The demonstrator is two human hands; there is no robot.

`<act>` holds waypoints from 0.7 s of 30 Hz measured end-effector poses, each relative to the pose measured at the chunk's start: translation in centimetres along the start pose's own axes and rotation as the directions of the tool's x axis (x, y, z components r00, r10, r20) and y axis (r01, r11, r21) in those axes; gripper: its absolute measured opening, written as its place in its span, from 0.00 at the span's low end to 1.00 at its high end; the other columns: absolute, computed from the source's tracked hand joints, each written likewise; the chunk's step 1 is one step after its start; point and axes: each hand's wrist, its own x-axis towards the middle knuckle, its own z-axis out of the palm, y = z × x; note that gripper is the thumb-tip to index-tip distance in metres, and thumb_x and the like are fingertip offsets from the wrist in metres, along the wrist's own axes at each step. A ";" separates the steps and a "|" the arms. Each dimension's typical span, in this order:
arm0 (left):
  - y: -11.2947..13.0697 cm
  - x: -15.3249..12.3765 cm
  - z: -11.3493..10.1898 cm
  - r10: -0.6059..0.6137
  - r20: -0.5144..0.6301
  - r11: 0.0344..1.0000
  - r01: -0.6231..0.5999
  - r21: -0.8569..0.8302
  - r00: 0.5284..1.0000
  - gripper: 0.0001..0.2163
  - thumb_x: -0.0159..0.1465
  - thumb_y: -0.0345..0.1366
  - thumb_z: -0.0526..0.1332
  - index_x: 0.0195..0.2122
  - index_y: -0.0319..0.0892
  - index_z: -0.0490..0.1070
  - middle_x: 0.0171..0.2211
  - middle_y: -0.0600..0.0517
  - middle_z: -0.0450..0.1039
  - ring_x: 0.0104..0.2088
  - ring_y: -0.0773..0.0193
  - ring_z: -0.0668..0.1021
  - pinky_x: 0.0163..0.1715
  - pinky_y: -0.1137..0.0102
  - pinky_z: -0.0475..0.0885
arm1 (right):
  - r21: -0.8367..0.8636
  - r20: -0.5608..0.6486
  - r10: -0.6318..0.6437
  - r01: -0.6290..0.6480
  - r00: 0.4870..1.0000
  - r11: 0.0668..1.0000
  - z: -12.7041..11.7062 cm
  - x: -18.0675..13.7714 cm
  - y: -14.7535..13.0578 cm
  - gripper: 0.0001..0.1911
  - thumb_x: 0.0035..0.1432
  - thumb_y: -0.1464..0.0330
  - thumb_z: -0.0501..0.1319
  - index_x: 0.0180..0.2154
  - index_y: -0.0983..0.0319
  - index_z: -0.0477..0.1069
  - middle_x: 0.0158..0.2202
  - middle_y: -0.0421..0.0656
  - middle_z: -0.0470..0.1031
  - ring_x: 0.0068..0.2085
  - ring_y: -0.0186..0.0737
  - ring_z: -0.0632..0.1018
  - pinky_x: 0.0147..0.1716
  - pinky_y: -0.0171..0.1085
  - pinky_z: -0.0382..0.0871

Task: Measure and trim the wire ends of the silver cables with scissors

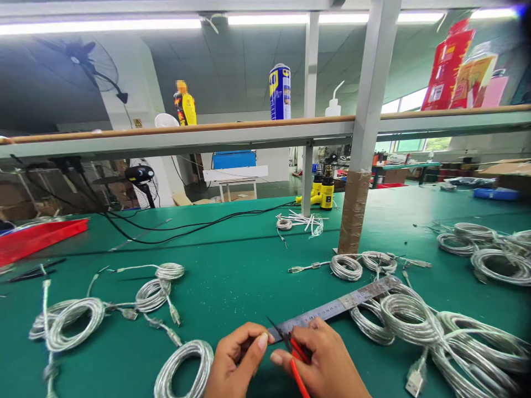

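Note:
Near the bottom middle, my left hand [239, 358] pinches thumb against forefinger at the near end of a steel ruler [334, 305]. Whatever sits in that pinch is too small to make out. My right hand [321, 356] is wrapped round red-handled scissors [296, 362], whose dark, slim blades point up and left across the ruler, close to my left fingertips. The ruler lies slanting on the green table, its far end among coiled clear-jacketed USB cables [410, 319]. Another cable coil [185, 367] rests just left of my left hand.
More cable coils [74, 326] lie at the left, and others [501, 265] far right. A red tray [41, 240] stands at the left edge. Yellow heat guns [327, 194] are behind a post [360, 166]. A shelf [232, 131] carrying bottles and a blue spray can [280, 93] crosses above.

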 end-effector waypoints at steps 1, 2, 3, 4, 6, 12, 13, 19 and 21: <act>0.1 0.1 -0.2 0.003 0.000 1.000 -0.003 0.000 1.000 0.14 0.53 0.46 0.59 0.24 0.38 0.71 0.14 0.59 0.56 0.17 0.73 0.57 0.17 0.78 0.53 | 0.003 -0.007 0.010 -0.010 1.000 1.000 -0.2 0.0 0.1 0.26 0.49 0.48 0.51 0.15 0.62 0.60 0.17 0.40 0.61 0.25 0.36 0.64 0.21 0.31 0.49; 0.2 0.3 -0.4 0.006 -0.010 1.000 -0.006 -0.004 1.000 0.14 0.53 0.46 0.59 0.25 0.37 0.71 0.13 0.59 0.55 0.16 0.73 0.57 0.17 0.78 0.53 | 0.000 -0.001 0.016 -0.016 1.000 1.000 -0.4 0.0 0.2 0.25 0.50 0.49 0.51 0.16 0.62 0.60 0.17 0.40 0.62 0.25 0.36 0.64 0.21 0.31 0.49; 0.5 0.5 -0.8 0.006 -0.037 1.000 -0.007 -0.016 0.999 0.14 0.54 0.45 0.59 0.25 0.37 0.71 0.13 0.59 0.55 0.16 0.74 0.57 0.16 0.79 0.53 | -0.014 0.017 0.011 -0.011 1.000 1.000 -0.6 0.0 0.3 0.25 0.49 0.49 0.52 0.16 0.62 0.61 0.17 0.40 0.63 0.25 0.36 0.64 0.21 0.31 0.49; 0.9 0.7 -1.2 0.004 -0.083 0.999 -0.007 -0.038 0.997 0.13 0.54 0.44 0.59 0.27 0.38 0.71 0.13 0.60 0.55 0.16 0.74 0.57 0.16 0.79 0.53 | -0.039 0.044 -0.010 0.012 0.999 0.999 -0.7 0.1 0.5 0.24 0.47 0.50 0.55 0.15 0.62 0.61 0.17 0.40 0.64 0.25 0.37 0.65 0.22 0.31 0.49; 2.3 1.1 -2.4 -0.007 -0.220 0.994 -0.017 -0.107 0.976 0.10 0.54 0.42 0.60 0.29 0.38 0.70 0.14 0.59 0.58 0.16 0.75 0.58 0.16 0.81 0.54 | -0.105 0.114 -0.088 0.101 0.990 0.989 -0.6 0.2 0.7 0.20 0.42 0.54 0.61 0.15 0.62 0.61 0.16 0.39 0.64 0.24 0.37 0.65 0.23 0.32 0.50; 9.1 2.4 -8.0 0.207 -0.582 0.931 -0.342 -0.130 0.786 0.04 0.54 0.32 0.59 0.29 0.38 0.70 0.16 0.60 0.63 0.13 0.79 0.57 0.10 0.85 0.51 | -0.020 0.235 -0.322 0.336 0.917 0.942 1.7 0.8 2.0 0.09 0.44 0.62 0.62 0.21 0.60 0.69 0.23 0.39 0.70 0.25 0.35 0.68 0.26 0.32 0.54; 10.2 2.8 -9.2 0.242 -0.598 0.925 -0.368 -0.097 0.764 0.04 0.54 0.29 0.58 0.30 0.37 0.70 0.16 0.60 0.64 0.12 0.79 0.57 0.10 0.85 0.51 | 0.009 0.220 -0.322 0.328 0.921 0.945 1.9 0.8 2.2 0.07 0.44 0.62 0.62 0.24 0.59 0.71 0.27 0.40 0.71 0.29 0.37 0.70 0.27 0.32 0.55; 15.2 5.8 -16.6 0.427 -0.772 0.880 -0.412 0.236 0.471 0.10 0.55 0.20 0.47 0.30 0.32 0.68 0.11 0.63 0.64 0.07 0.82 0.54 0.12 0.85 0.49 | 0.036 0.194 -0.306 0.305 0.932 0.952 2.3 0.6 2.5 0.07 0.47 0.64 0.62 0.30 0.58 0.73 0.33 0.40 0.72 0.34 0.38 0.70 0.31 0.31 0.58; 15.9 6.6 -18.7 0.531 -0.747 0.840 -0.362 0.404 0.400 0.11 0.59 0.25 0.45 0.33 0.32 0.67 0.11 0.63 0.63 0.06 0.81 0.54 0.12 0.84 0.51 | 0.026 0.201 -0.318 0.319 0.927 0.947 2.4 0.5 2.3 0.07 0.47 0.63 0.61 0.30 0.58 0.73 0.32 0.40 0.72 0.32 0.37 0.70 0.29 0.31 0.57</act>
